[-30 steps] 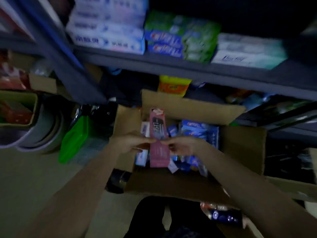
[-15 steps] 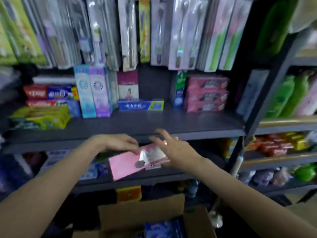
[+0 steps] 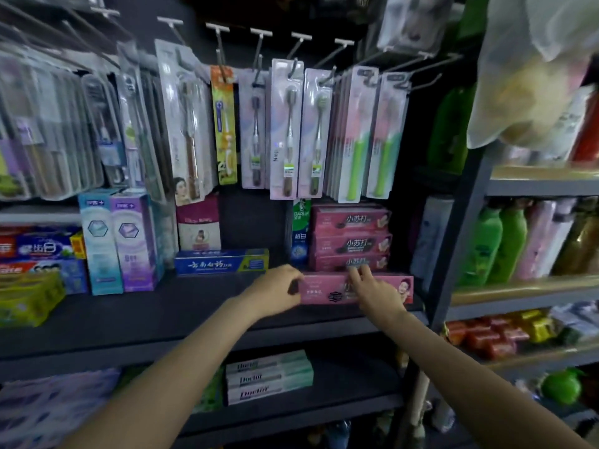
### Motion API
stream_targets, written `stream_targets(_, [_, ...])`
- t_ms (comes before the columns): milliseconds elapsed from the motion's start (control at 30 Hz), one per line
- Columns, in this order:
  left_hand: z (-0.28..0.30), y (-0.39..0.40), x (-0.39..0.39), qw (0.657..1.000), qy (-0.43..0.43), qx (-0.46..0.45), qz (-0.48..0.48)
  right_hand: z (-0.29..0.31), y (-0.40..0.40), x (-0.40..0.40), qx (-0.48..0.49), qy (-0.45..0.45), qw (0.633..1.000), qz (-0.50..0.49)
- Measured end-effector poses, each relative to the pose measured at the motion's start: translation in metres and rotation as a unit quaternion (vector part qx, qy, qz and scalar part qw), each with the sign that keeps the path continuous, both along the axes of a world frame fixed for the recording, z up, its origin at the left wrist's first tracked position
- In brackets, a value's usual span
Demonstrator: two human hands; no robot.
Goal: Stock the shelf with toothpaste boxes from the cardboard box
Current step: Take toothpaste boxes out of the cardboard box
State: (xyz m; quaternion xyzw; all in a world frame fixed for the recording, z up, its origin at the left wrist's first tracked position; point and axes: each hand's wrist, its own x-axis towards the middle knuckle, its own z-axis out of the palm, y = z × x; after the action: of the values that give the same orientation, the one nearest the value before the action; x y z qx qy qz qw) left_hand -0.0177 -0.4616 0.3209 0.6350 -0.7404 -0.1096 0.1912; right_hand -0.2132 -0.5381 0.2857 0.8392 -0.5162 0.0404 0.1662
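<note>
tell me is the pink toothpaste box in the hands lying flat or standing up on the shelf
Lying flat: the pink toothpaste box rests lengthwise on the shelf before the pink stack, left hand at its end, right hand on top.

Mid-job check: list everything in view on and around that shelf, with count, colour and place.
pink box: one, pink, lying on the shelf front right, in front of the pink stack
pink stack: three, pink, shelf back right
blue box: one, blue, shelf centre
upright boxes: two, teal and purple, shelf left
toothbrush packs: many, mixed, hanging above
white boxes: three, white-green, lower shelf
bottles: several, green and pink, right rack
left hand: grips the pink box's left end
right hand: fingers rest on the pink box
</note>
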Motion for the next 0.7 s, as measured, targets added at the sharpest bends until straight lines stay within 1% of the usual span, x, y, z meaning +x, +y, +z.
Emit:
stream_targets(167, [-0.023,-0.036,-0.011,0.999,-0.006,0.049,0.003,-0.006,-0.048,0.0,0.024,0.031,0.999,-0.022])
stream_targets(333, [-0.038,-0.067,-0.017,0.997,-0.015,0.072,0.007,0.0,-0.081,0.003,0.025,0.012,0.999,-0.018])
stream_targets(433, [-0.045,-0.077,-0.022,0.998,0.012,0.067,0.014,-0.005,-0.089,-0.001,0.026,0.008,1.0,-0.014])
stream_targets(567, [-0.048,-0.088,-0.023,0.994,0.086,0.03,0.06,-0.011,-0.093,-0.008,0.005,0.01,1.0,-0.009])
stream_targets(700, [-0.051,-0.097,-0.022,0.99,0.103,0.043,0.081,-0.011,-0.092,-0.01,0.014,0.002,1.0,-0.015])
